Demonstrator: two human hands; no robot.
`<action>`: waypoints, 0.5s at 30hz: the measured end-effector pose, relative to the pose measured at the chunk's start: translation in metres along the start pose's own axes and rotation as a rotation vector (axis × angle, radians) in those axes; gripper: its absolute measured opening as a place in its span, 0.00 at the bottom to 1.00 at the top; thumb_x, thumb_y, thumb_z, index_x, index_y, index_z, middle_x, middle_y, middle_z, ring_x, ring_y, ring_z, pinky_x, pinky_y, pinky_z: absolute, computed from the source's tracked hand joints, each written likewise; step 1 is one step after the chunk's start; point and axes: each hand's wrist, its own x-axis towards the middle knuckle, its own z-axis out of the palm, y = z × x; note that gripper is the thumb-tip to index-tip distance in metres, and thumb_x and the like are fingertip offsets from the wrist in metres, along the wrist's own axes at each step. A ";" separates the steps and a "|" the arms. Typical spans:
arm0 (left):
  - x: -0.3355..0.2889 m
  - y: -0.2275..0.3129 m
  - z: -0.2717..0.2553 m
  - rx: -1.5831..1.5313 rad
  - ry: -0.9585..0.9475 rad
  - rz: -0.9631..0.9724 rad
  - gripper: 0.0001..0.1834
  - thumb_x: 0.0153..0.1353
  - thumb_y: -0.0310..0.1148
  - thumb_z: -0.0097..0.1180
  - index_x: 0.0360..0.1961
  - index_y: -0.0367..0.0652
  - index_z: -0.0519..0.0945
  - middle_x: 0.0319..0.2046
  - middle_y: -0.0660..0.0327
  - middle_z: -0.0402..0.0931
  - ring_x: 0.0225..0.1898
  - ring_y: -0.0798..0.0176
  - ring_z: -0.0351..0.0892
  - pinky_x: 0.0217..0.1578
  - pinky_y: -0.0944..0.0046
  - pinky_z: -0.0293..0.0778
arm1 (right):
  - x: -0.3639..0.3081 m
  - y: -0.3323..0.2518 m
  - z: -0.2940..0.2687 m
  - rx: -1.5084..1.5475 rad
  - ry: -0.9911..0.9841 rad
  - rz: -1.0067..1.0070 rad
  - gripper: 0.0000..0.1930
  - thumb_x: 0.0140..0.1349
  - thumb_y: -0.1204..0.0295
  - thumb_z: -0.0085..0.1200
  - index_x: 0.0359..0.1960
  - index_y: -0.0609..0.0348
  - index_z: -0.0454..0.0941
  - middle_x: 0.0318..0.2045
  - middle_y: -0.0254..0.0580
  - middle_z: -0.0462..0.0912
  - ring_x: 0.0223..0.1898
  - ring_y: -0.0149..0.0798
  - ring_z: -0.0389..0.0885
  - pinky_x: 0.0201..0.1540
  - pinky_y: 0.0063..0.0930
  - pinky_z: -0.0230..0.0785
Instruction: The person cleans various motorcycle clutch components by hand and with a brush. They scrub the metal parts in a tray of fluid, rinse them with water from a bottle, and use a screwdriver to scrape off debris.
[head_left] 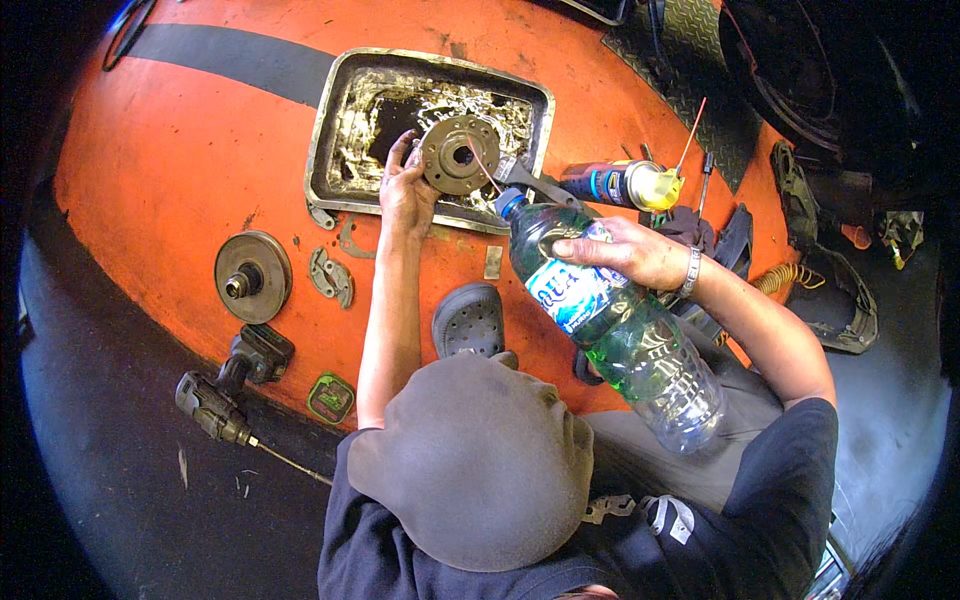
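Note:
My left hand (pixel 408 195) is closed on the edge of a round metal disc (pixel 447 172) with a centre hole and small holes around it. The disc is tilted above a dirty metal tray (pixel 323 135) wet with dark, oily liquid. In my right hand (pixel 630 252) is a clear plastic bottle (pixel 640 365) with a blue cap and some green liquid, its neck tipped toward the disc. A thin tube (pixel 484 165) runs from the cap to the disc's face. A dark tool with a flat handle (pixel 545 186) lies across the tray's rim beside the disc.
On the orange floor are a grooved metal wheel (pixel 268 262), curved metal pieces (pixel 331 278), a cordless drill (pixel 228 392) and a green-edged case (pixel 331 398). A yellow-topped spray can (pixel 612 184) lies right of the tray. My grey clog (pixel 469 322) is below it. Dark parts (pixel 838 290) lie far right.

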 end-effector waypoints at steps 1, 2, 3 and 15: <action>0.000 0.000 0.001 -0.003 0.007 0.005 0.28 0.60 0.14 0.36 0.63 0.40 0.57 0.58 0.43 0.69 0.56 0.46 0.76 0.51 0.39 0.79 | 0.001 0.002 -0.004 -0.020 -0.024 0.013 0.20 0.65 0.53 0.57 0.46 0.58 0.82 0.33 0.27 0.82 0.36 0.21 0.75 0.40 0.21 0.70; -0.001 0.000 0.002 -0.007 0.014 0.009 0.28 0.60 0.15 0.36 0.63 0.40 0.57 0.58 0.44 0.70 0.57 0.46 0.76 0.52 0.38 0.79 | 0.001 0.005 -0.006 -0.019 -0.023 0.013 0.20 0.65 0.53 0.57 0.46 0.58 0.82 0.33 0.27 0.82 0.36 0.21 0.75 0.40 0.21 0.70; -0.001 0.001 0.002 -0.007 0.014 0.008 0.28 0.60 0.15 0.36 0.63 0.40 0.57 0.58 0.44 0.70 0.57 0.46 0.76 0.52 0.38 0.79 | 0.001 0.007 -0.008 -0.031 -0.015 0.012 0.20 0.66 0.53 0.56 0.46 0.58 0.82 0.34 0.27 0.82 0.37 0.22 0.76 0.41 0.22 0.70; 0.000 0.007 -0.001 0.033 0.016 0.029 0.26 0.64 0.17 0.37 0.64 0.42 0.58 0.58 0.47 0.70 0.58 0.49 0.74 0.53 0.38 0.77 | -0.004 0.002 -0.010 -0.116 -0.005 0.016 0.22 0.66 0.51 0.55 0.48 0.59 0.80 0.37 0.30 0.81 0.39 0.24 0.75 0.44 0.23 0.69</action>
